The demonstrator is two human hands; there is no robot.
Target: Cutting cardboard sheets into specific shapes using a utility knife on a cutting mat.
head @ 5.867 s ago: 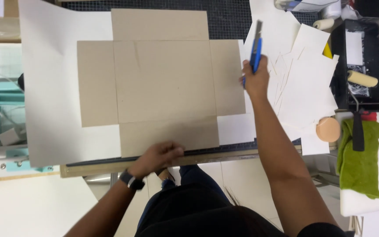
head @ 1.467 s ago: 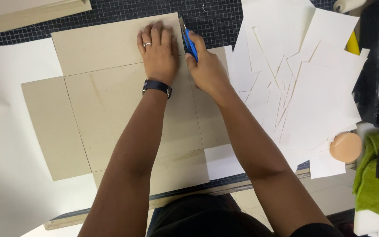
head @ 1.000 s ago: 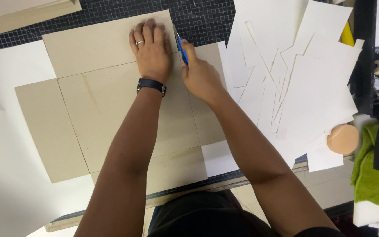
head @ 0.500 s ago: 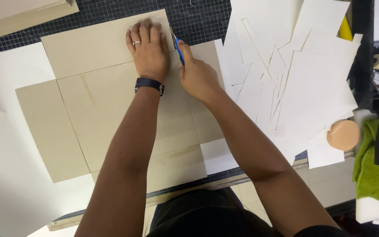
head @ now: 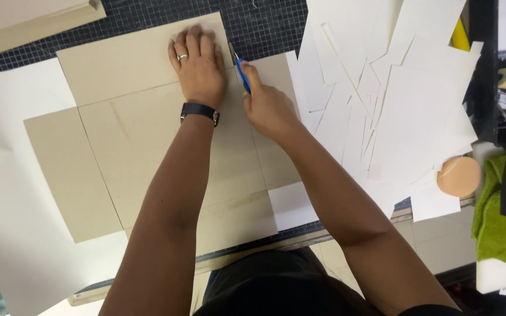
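The left hand (head: 197, 67) is pressing flat, fingers spread, on the cross-shaped grey cardboard (head: 147, 146) lying on the black gridded cutting mat (head: 265, 26), while the right hand (head: 267, 105), grip clamped around a blue utility knife (head: 242, 73), is holding its blade at the cardboard's far right edge.

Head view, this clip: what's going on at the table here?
A person is working on a cross-shaped sheet of tan cardboard lying on a dark gridded cutting mat. The left hand presses flat on the sheet's upper flap, while the right hand holds a blue-handled knife against that flap's right edge. White paper offcuts are piled to the right, beside a green cloth.
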